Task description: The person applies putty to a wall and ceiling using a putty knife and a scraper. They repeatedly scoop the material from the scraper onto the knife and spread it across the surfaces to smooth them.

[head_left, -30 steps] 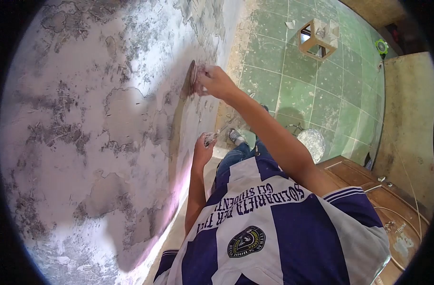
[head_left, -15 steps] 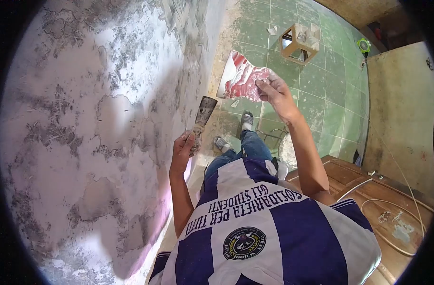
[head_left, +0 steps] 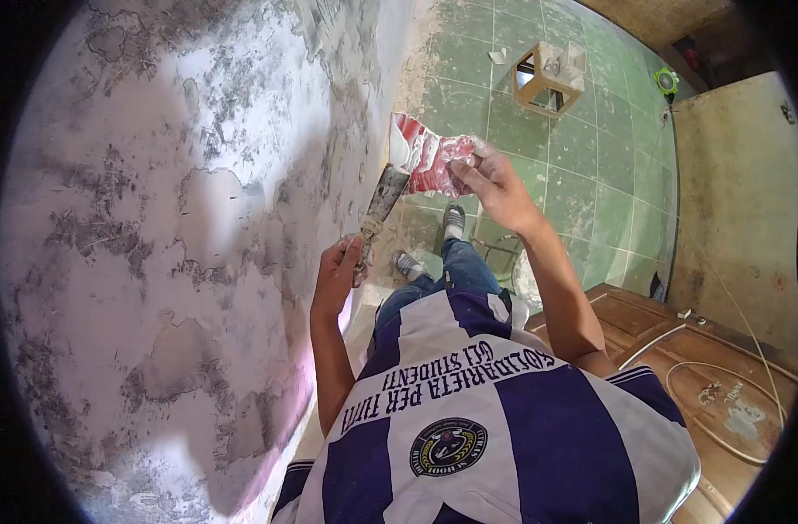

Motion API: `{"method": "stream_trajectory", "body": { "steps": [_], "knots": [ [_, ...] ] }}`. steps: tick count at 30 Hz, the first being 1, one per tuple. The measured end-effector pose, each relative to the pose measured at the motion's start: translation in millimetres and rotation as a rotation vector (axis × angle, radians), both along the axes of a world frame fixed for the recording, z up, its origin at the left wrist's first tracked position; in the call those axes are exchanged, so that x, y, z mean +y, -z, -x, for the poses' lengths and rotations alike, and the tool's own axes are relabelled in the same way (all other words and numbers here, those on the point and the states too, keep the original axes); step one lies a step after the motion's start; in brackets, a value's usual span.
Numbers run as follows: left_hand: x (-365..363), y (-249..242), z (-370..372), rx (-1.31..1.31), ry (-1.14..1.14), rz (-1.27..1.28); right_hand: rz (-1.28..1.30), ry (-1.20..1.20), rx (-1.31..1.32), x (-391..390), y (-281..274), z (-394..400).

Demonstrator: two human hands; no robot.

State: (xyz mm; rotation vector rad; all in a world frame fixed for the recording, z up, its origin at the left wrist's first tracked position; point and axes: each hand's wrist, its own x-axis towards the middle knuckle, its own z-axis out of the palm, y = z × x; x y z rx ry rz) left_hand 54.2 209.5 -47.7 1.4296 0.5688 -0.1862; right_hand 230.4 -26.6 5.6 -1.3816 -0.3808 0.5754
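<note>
Patchy grey-white wall (head_left: pixel 145 262) fills one side, meeting a green tiled floor (head_left: pixel 576 162). Beside it, the left hand (head_left: pixel 338 269) is closed round the handle of one scraper (head_left: pixel 384 197), dark blade slanting up and away. Over the floor, the right hand (head_left: pixel 497 185) pinches one red sheet (head_left: pixel 429 157) smeared with white, thumb on top. Blade end and sheet corner meet in view — whether they touch, I cannot tell. Two feet (head_left: pixel 455 221) in slippers stand below; one pail (head_left: pixel 520 275) is partly hidden by the right forearm (head_left: pixel 563 275). Farther out: one open-sided box (head_left: pixel 547 83), one green-rimmed object (head_left: pixel 667 81) — and one brown panel (head_left: pixel 630 314) with cable (head_left: pixel 652 347) across it.
</note>
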Motion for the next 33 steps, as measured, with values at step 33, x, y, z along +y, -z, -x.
{"method": "stream_trajectory", "body": {
  "steps": [33],
  "knots": [
    [16, 64, 1, -0.225, 0.0, -0.588, -0.085, -0.025, 0.512, -15, -18, 14]
  ]
}}
